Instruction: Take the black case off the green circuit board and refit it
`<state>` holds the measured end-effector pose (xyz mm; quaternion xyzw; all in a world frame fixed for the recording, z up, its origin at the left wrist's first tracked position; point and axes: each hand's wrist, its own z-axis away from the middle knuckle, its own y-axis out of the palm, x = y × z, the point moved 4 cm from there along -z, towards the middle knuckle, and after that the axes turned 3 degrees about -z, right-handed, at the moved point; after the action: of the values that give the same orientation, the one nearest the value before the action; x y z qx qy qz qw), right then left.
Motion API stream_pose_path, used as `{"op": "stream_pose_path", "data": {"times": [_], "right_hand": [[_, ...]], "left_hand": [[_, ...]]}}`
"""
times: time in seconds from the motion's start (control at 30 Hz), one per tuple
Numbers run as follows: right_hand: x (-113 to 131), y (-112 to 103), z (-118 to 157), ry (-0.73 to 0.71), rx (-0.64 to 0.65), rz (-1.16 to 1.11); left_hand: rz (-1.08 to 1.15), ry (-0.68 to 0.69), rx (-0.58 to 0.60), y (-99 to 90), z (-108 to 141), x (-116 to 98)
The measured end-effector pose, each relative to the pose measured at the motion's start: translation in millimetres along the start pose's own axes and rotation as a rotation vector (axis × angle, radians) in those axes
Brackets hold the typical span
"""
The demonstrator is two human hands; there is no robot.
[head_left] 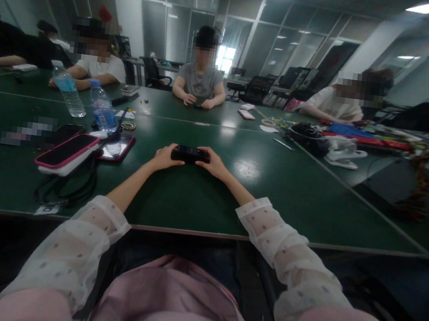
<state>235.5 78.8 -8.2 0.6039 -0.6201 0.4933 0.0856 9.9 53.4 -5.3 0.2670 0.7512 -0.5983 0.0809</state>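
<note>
Hands, left (166,157) and right (213,163), pinched the black device (190,155) by its ends, above the tabletop (193,200), inward from its near edge.

Both arms reach forward over the near edge of the counter (200,206) and angle inward, the hands level with each other and apart. The left arm (130,183) rises from the lower left, its forearm bare from below the elbow to the wrist, the sheer dotted sleeve (68,246) bunched up near the counter's edge. The right arm (238,185) mirrors it from the lower right, its own sheer sleeve gathered just beyond that edge. Both wrists bend inward. The left hand (165,157) curls its fingers over the far side, thumb on the near side pointing right; the right hand (214,163) does likewise, thumb pointing left. Each grip is closed.
</note>
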Motion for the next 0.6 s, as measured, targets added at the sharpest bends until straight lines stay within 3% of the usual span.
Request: {"op": "stream_pose_path", "data": {"times": [0.6], "right_hand": [[-6.6, -0.9, -0.8, 0.048, -0.022, -0.082]], "left_hand": [[0.07, 0.03, -0.009, -1.8, -0.3, 0.6]]}}
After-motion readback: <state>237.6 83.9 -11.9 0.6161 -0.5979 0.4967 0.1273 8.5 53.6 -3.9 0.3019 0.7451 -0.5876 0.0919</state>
